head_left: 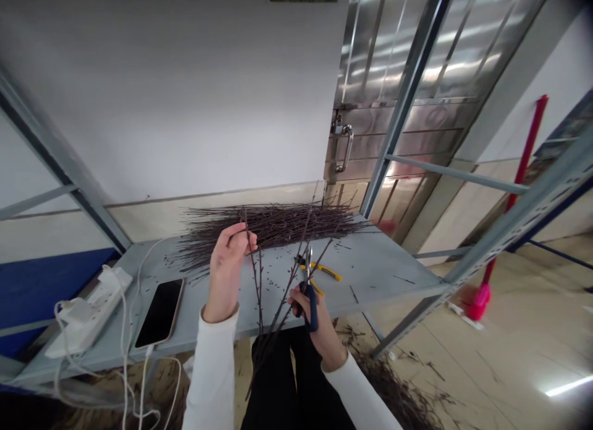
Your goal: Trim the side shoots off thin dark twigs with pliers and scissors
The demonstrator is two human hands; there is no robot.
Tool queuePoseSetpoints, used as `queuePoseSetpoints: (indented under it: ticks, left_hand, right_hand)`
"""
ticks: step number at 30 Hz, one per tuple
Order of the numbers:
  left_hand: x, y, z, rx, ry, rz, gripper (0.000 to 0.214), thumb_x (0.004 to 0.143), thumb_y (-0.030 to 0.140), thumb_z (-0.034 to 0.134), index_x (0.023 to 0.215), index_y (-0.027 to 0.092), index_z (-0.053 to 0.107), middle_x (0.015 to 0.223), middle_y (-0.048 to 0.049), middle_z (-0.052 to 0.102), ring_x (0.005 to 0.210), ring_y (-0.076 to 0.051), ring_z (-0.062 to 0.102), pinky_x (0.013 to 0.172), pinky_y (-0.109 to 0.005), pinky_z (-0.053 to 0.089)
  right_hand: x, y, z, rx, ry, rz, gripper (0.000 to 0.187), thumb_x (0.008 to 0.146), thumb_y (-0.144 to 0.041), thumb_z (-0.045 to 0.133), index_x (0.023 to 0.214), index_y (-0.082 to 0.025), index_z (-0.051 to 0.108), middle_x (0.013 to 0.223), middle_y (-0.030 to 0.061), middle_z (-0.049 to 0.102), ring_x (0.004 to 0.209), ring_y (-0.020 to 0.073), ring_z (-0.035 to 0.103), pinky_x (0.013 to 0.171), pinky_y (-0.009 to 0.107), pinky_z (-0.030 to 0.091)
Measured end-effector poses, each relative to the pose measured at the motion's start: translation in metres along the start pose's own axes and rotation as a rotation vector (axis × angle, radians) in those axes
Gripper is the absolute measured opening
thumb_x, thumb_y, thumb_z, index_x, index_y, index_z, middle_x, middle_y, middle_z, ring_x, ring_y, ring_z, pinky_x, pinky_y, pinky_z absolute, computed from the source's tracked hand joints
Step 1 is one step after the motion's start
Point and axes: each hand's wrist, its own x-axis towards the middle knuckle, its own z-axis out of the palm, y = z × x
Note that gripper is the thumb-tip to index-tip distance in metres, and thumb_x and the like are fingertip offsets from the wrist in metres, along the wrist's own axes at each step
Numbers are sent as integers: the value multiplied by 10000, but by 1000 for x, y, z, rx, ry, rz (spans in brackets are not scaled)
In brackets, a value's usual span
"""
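My left hand (228, 266) pinches the upper part of a thin dark branching twig (257, 282) that rises from my lap over the grey metal shelf (370, 263). Closed round the dark blue handles of a pair of pruning shears (309, 294) is my right hand (319, 328); the blades point up beside the twig's stems. A large pile of cut dark twigs (269, 226) lies along the back of the shelf. Yellow-handled pliers (324, 270) rest on the shelf just behind the shears.
A black phone (160, 311) lies on the shelf at the left, with white cables and a white power strip (90, 309) beside it. Twig scraps (398, 393) litter the floor. Grey shelf uprights (407, 90) frame the view; a metal door stands behind.
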Motion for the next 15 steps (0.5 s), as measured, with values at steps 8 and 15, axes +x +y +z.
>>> queuePoseSetpoints:
  ticks: [8, 15]
  left_hand:
    - [-11, -67, -47, 280, -101, -161, 589, 698, 454, 737, 1191, 221, 513, 1292, -128, 529, 1132, -262, 549, 960, -416, 428]
    - [-49, -84, -45, 295, -195, -147, 696, 691, 490, 744, 1276, 239, 463, 1378, -144, 468, 1181, -291, 513, 1000, -436, 403]
  right_hand:
    - [26, -4, 33, 66, -39, -37, 302, 608, -391, 720, 595, -200, 486, 543, -55, 486, 462, 75, 364, 462, 230, 306]
    - [37, -10, 50, 82, -83, -28, 332, 601, -403, 725, 549, -193, 473, 484, -62, 432, 442, 73, 328, 437, 233, 256]
